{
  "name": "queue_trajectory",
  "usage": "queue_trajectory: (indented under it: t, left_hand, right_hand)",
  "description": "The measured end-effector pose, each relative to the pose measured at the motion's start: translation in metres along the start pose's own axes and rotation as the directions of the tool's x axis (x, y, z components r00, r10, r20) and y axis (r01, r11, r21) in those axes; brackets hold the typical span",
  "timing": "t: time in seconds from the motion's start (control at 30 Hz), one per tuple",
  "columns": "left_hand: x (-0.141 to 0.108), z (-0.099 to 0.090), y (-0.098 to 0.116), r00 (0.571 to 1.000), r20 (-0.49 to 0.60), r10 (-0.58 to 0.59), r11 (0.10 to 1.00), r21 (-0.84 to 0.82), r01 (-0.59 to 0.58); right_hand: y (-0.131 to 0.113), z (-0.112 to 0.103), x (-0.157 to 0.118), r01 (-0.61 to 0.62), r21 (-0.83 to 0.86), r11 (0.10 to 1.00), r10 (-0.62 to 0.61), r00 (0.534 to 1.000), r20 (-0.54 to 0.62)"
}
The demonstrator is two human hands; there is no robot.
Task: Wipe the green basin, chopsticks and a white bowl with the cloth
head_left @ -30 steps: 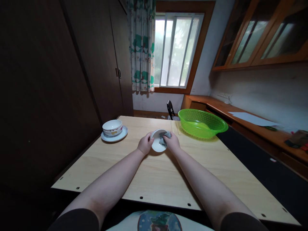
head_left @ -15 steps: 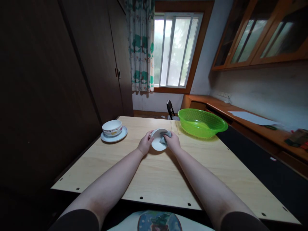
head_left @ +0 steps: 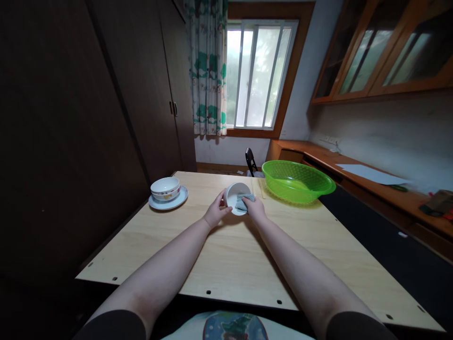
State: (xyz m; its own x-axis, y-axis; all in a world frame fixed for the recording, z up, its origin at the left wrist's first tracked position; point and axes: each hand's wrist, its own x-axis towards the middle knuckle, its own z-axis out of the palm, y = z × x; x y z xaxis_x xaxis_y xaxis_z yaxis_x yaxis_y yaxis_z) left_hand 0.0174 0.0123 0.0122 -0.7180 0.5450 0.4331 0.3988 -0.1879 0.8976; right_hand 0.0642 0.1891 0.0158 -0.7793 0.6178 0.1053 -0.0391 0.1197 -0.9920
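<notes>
A white bowl [head_left: 232, 192] is tilted above the middle of the wooden table [head_left: 226, 255], its hollow side facing me. My left hand [head_left: 216, 211] grips its left side, with fingers behind and thumb at the lower rim. Pinched in my right hand [head_left: 255, 208] is a grey-blue cloth [head_left: 242, 204], pressed against the inside of the bowl at the right. On the table's left, two stacked bowls [head_left: 165, 189] with a coloured pattern sit on a white plate [head_left: 169, 204].
A green plastic basket [head_left: 297, 182] stands at the table's back right, with thin chopsticks [head_left: 262, 189] beside its left edge. Behind the table is a dark chair [head_left: 250, 159]. Along the right wall, a desk [head_left: 354, 167] holds white paper [head_left: 371, 174].
The bowl has been turned and raised slightly, moving a little to the right. My left thumb has shifted to its lower rim, and more of the cloth shows.
</notes>
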Motion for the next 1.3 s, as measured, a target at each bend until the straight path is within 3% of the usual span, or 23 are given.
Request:
queue_trajectory:
  t: [0.23, 0.4, 0.67, 1.3]
  left_hand:
    - [0.000, 0.006, -0.001, 0.998, 0.038, -0.044, 0.985, -0.166, 0.050]
    - [-0.004, 0.009, 0.007, 0.995, 0.012, -0.099, 0.992, -0.078, 0.099]
    - [-0.007, 0.007, 0.016, 0.995, -0.066, -0.070, 0.990, 0.116, 0.077]
    - [-0.005, -0.002, 0.006, 0.994, -0.088, 0.059, 0.976, 0.214, -0.039]
  right_hand:
    - [-0.006, 0.001, -0.008, -0.031, 0.012, 0.999, 0.031, 0.999, 0.022]
    - [-0.005, 0.002, -0.007, -0.030, -0.032, 0.999, 0.031, 0.999, 0.030]
    - [-0.005, 0.003, -0.009, 0.039, -0.063, 0.997, -0.035, 0.997, 0.065]
    - [-0.010, 0.001, -0.013, 0.120, -0.181, 0.976, -0.103, 0.990, 0.098]
